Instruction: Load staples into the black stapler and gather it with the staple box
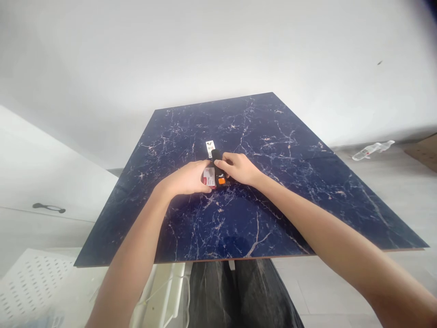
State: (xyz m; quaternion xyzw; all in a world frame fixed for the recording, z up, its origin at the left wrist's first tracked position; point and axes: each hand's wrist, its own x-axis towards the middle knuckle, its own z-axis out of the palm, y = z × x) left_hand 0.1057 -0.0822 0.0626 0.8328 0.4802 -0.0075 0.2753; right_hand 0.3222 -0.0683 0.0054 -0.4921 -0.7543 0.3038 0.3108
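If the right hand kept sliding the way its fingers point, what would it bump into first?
Its fingers point left, so the right hand would probably first meet the black tool it already touches, then the left hand just beyond it.

Single head-worn view, forward and down over a dark blue marbled tabletop (pixel 290 191), arm's-length range.

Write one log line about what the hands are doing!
left hand: on card pack | right hand: gripping black tool | surface: blue marble slab

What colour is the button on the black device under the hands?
Orange, on the black device near its close end, between both hands; head view, the only one.
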